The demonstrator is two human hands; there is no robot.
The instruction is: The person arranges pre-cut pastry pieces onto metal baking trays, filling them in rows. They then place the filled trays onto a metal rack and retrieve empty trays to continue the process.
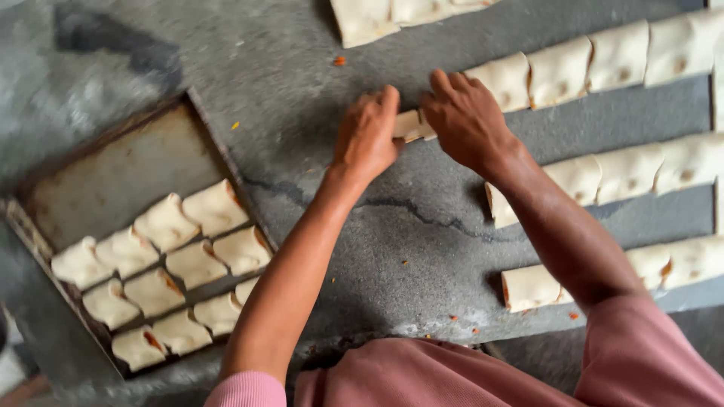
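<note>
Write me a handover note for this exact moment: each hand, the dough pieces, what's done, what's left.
Left hand and right hand: both pinch one dough piece at the end of the top strip, on the stone table.
Done: about twelve folded pieces sit in the tray, its far half bare.
Left: the top strip plus two lower strips, cut into squares, still in rows.

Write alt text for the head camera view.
Two bare hands, left hand and right hand, pinch a small dough piece at the end of a cut filled dough row on a grey stone counter. A metal tray at left holds folded pastries.
</note>
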